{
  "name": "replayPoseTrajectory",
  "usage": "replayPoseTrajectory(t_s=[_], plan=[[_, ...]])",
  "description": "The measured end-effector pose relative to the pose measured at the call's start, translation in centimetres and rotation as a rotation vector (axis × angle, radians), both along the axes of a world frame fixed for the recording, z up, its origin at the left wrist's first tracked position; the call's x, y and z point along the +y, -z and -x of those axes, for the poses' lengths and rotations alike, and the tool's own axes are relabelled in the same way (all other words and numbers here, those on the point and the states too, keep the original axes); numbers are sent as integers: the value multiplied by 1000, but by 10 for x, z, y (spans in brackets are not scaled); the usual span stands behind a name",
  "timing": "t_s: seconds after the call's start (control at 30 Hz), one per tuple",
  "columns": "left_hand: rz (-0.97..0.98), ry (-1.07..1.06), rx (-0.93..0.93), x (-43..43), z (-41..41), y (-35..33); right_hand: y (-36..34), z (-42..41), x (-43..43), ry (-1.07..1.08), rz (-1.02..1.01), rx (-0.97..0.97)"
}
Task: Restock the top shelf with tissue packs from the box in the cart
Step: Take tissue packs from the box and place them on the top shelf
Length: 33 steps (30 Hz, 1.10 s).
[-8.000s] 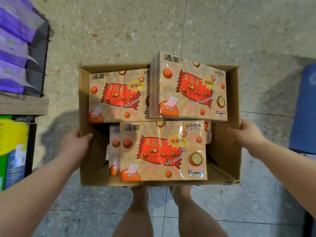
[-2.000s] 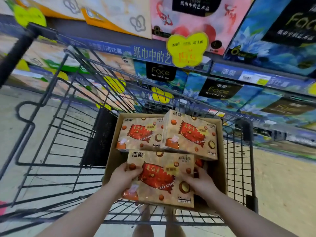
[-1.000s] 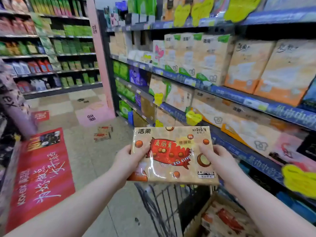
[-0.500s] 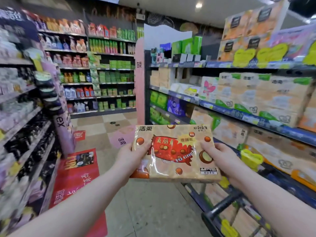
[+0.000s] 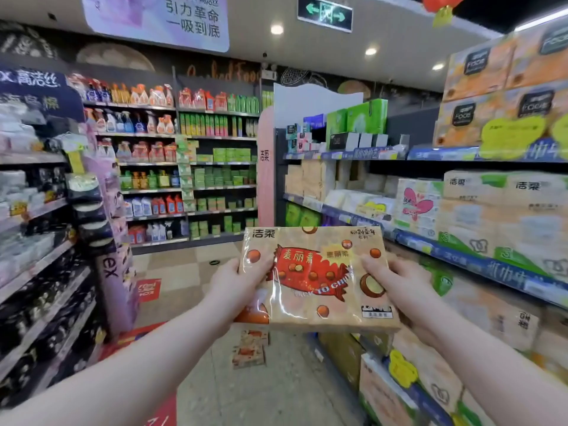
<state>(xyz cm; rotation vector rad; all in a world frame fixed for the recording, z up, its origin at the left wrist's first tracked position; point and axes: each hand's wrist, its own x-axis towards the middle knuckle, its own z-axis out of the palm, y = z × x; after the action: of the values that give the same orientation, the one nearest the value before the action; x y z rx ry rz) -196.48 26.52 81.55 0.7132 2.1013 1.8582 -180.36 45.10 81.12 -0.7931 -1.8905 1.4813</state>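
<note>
I hold one tan tissue pack (image 5: pixel 316 278) with a red candy picture in front of my chest, its printed face toward me. My left hand (image 5: pixel 236 282) grips its left edge with the thumb on the front. My right hand (image 5: pixel 396 281) grips its right edge the same way. The top shelf (image 5: pixel 445 153) runs along the upper right, with orange-and-cream tissue packs (image 5: pixel 504 87) stacked on it at the near end. The cart and its box are out of view.
Tissue shelving (image 5: pixel 461 259) fills the right side from floor to head height. A shelf unit with dark goods (image 5: pixel 40 272) lines the left. Two more tan packs (image 5: pixel 250 348) lie on the aisle floor ahead. Cleaning-product shelves (image 5: pixel 184 167) close off the far end.
The pack came out of the box in the cart and rose to chest height. My view has swung up from the cart to the aisle and upper shelves, both hands keeping their grip.
</note>
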Motion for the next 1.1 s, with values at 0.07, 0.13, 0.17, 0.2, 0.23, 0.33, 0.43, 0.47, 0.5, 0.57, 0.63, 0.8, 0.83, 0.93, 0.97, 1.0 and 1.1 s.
replayPoseTrajectory(t_s=[0.07, 0.13, 0.17, 0.2, 0.23, 0.33, 0.43, 0.47, 0.5, 0.57, 0.63, 0.8, 0.83, 0.93, 0.97, 1.0, 1.1], plan=[[-22, 25, 4, 30, 19, -12, -12, 20, 30, 15, -62, 4], [-33, 37, 16, 59, 39, -20, -23, 37, 58, 24, -79, 20], [-36, 40, 20, 72, 50, -22, -29, 45, 69, 23, -68, 27], [-37, 47, 21, 85, 60, -24, -33, 52, 79, 25, -64, 29], [-39, 58, 19, 98, 70, -26, -35, 59, 89, 33, -77, 27], [-58, 90, 30, 139, 100, -32, -39, 78, 121, 79, -117, 24], [-80, 133, 33, 176, 127, -37, -44, 95, 147, 102, -95, 43], [-86, 154, 38, 189, 138, -37, -45, 102, 155, 111, -93, 45], [-94, 173, 41, 202, 149, -38, -45, 110, 165, 127, -96, 41], [-112, 211, 52, 228, 172, -42, -49, 128, 186, 158, -115, 32], [-125, 240, 78, 255, 201, -47, -56, 150, 207, 186, -135, 41], [-149, 298, 153, 323, 284, -73, -90, 219, 253, 279, -204, 42], [-157, 304, 159, 335, 298, -81, -98, 232, 261, 296, -218, 36], [-162, 350, 189, 378, 338, -99, -115, 265, 288, 360, -239, 20], [-184, 363, 191, 389, 345, -104, -120, 271, 294, 377, -244, 17], [-213, 388, 183, 401, 353, -107, -123, 277, 300, 388, -256, 7], [-262, 480, 162, 448, 369, -118, -138, 288, 332, 490, -317, -28]])
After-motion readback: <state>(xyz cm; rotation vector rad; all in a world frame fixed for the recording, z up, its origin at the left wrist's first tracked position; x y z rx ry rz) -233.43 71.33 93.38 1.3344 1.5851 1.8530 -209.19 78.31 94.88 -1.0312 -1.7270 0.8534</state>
